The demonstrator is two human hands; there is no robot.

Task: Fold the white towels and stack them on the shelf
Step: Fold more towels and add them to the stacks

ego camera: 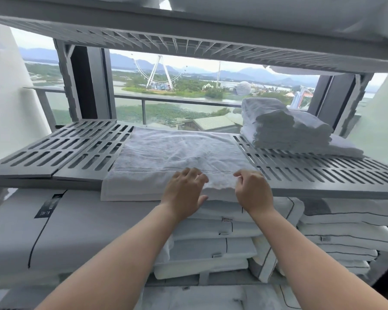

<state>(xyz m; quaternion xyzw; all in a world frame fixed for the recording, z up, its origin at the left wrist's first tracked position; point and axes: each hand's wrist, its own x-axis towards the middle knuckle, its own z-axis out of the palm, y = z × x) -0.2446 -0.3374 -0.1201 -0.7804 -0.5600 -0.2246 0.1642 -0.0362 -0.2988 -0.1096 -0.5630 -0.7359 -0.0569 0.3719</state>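
Note:
A white towel (pixel 173 153) lies spread flat on the grey slotted shelf (pixel 72 148), its near edge hanging over the shelf's front lip. My left hand (pixel 184 191) rests on that near edge with the fingers spread. My right hand (pixel 252 189) sits just to the right, fingers curled and pinching the towel's edge. A stack of folded white towels (pixel 285 128) stands at the shelf's back right.
Another grey shelf (pixel 188 39) runs close overhead with white linen on top. Below the working shelf lie stacked white pillows and bedding (pixel 211 238). Behind the rack is a window with a balcony railing (pixel 177 100).

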